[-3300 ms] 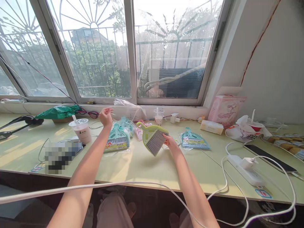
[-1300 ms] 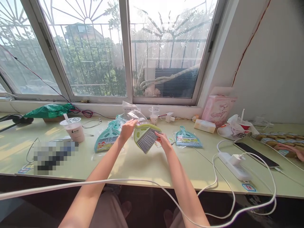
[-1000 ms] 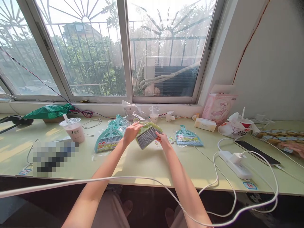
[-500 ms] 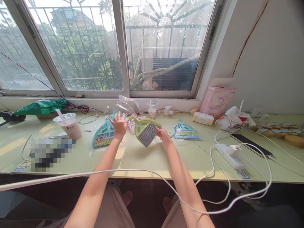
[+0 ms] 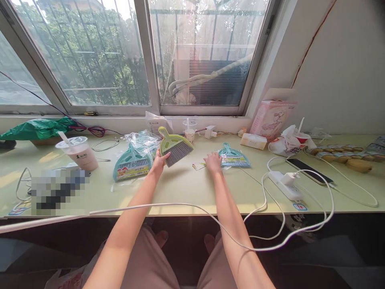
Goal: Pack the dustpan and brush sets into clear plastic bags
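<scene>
A green dustpan with a grey-bristled brush (image 5: 177, 151) is held above the table, tilted, its loop handle up. My left hand (image 5: 160, 161) is closed on its lower left edge. My right hand (image 5: 213, 162) is low at the table, its bent fingers closed at the right end of a small printed card (image 5: 198, 165). Just right of that hand lies a wrapped blue dustpan set (image 5: 234, 157). On the left, another wrapped teal set (image 5: 132, 165) lies with clear plastic and more teal pieces behind it.
A drink cup (image 5: 82, 154) stands at the left, a smaller cup (image 5: 189, 132) near the window. On the right are a tissue box (image 5: 253, 141), pink box (image 5: 269, 118), power strip (image 5: 284, 186) and phone (image 5: 309, 170). A white cable (image 5: 180, 204) crosses in front of my arms.
My left hand has taken hold of the green dustpan and brush. My right hand has let go of them and moved down to the card. The view has shifted slightly.
</scene>
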Available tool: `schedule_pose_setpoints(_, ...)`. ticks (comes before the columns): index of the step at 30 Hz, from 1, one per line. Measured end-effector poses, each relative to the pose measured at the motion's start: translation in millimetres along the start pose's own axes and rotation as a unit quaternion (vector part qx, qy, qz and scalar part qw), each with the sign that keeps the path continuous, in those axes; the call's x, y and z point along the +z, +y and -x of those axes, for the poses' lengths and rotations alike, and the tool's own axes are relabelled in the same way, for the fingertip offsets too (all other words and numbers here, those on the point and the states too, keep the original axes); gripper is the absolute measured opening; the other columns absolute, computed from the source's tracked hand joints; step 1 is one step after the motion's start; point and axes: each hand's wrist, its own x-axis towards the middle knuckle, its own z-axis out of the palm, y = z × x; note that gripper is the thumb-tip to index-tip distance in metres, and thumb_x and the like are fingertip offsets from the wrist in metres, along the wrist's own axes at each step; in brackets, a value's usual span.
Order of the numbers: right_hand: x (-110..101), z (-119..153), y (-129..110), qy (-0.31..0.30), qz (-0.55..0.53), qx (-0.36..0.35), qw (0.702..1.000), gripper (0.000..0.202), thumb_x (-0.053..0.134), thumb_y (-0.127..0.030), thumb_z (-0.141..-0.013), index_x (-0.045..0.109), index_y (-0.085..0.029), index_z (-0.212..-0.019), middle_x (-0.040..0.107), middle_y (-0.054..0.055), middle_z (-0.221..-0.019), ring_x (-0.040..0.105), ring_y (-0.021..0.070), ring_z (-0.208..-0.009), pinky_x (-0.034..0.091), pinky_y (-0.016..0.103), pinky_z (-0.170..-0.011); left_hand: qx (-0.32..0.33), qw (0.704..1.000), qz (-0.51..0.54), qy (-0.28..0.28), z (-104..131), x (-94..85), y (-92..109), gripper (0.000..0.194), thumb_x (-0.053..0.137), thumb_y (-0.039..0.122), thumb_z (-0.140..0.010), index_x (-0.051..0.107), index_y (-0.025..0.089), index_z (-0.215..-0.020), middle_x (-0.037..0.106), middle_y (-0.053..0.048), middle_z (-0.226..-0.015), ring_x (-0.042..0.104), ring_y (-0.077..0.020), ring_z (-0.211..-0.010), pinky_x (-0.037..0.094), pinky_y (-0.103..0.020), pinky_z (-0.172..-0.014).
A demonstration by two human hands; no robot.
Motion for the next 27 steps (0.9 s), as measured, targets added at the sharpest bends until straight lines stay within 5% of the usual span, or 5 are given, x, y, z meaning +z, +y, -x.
schedule_pose_setpoints(3,5,2,8,-0.014,0.122,-0.001,0.992,0.011,0.077,-0.024,-0.089,0.081,-0.016,-0.095,0.072,0.028,-0.123,0.056,0.0456,-0.136,0.03,0.064,-0.117,-0.003,1.0,0.006,-0.019,1,-13.6,0,0.06,0.086,0.03,-0.082,0.061,0.023,-0.136,0.075,-0.01,-0.118,0.074,-0.0216,-0.101,0.063,-0.03,-0.082)
schedule_pose_setpoints(7,4,2,3,0.011,0.1,0.021,0.995,0.023,0.077,-0.015,-0.084,0.081,-0.018,-0.107,0.076,0.023,-0.116,0.061,0.0432,-0.128,0.032,0.062,-0.114,-0.031,0.999,0.003,0.009,2,-15.3,-4,0.055,0.078,0.047,-0.092,0.062,0.022,-0.137,0.075,-0.013,-0.116,0.074,-0.0237,-0.103,0.064,-0.034,-0.085)
schedule_pose_setpoints(11,-17,5,-16,0.001,-0.169,0.03,0.985,0.046,0.082,-0.026,-0.077,0.076,-0.022,-0.122,0.077,0.01,-0.109,0.065,0.0331,-0.12,0.043,0.051,-0.112,-0.023,0.999,0.009,0.026,-1,-14.6,-7,0.05,0.072,0.041,-0.096,0.058,0.025,-0.142,0.075,-0.008,-0.118,0.074,-0.0203,-0.102,0.063,-0.031,-0.084)
schedule_pose_setpoints(16,-26,21,-45,-0.083,-0.488,-0.098,0.864,0.064,0.082,-0.045,-0.076,0.069,-0.027,-0.136,0.076,0.002,-0.105,0.068,0.023,-0.111,0.053,0.033,-0.101,0.017,0.998,0.031,-0.044,8,-8.4,-8,0.053,0.065,0.031,-0.098,0.051,0.029,-0.149,0.07,-0.006,-0.135,0.07,-0.019,-0.118,0.06,-0.029,-0.092)
schedule_pose_setpoints(27,34,29,-46,0.012,-0.189,-0.028,0.982,0.051,0.083,-0.022,-0.073,0.073,-0.032,-0.123,0.078,0.0,-0.1,0.07,0.0256,-0.102,0.049,0.037,-0.103,0.026,0.986,-0.028,-0.163,36,17.9,-16,0.067,0.085,0.027,-0.084,0.051,0.03,-0.141,0.071,-0.01,-0.135,0.066,-0.0307,-0.13,0.056,-0.047,-0.104)
